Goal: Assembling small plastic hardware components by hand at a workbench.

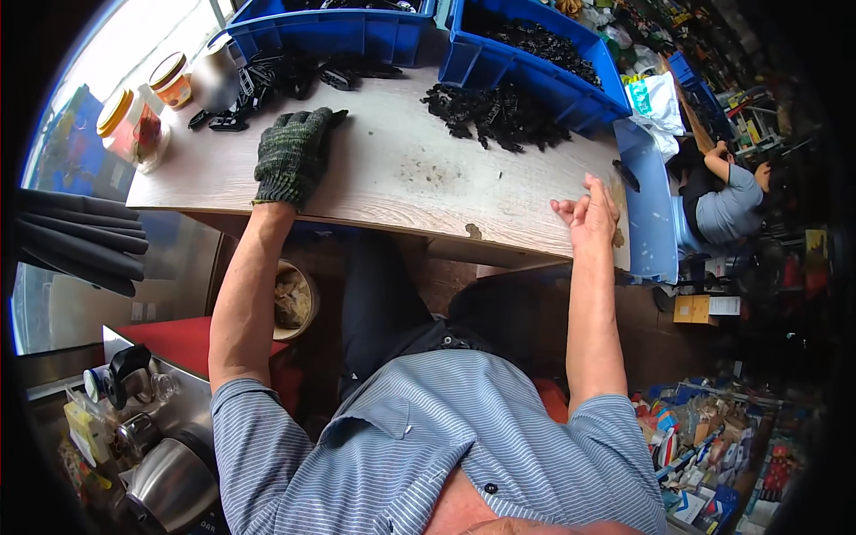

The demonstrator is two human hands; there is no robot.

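Observation:
My left hand [292,156], in a dark green knitted glove, rests on the near left of the pale wooden table [383,178]. Its fingers are curled closed, and the dark tip of a black plastic part [339,117] pokes out beside them; the rest of that part is hidden. Past the glove lies a pile of long black parts [267,80]. My bare right hand [588,214] is over the table's right end, palm partly up, fingers loosely bent and apart, holding nothing. Beyond its fingertips, a single black elongated part [627,176] lies at the table's right edge.
Two blue bins [330,36] [535,76] stand along the far side, with a heap of small black pieces [495,116] before the right one. Lidded jars [134,129] are at the far left. A blue container [651,214] adjoins the right edge. Another person [727,205] is farther right.

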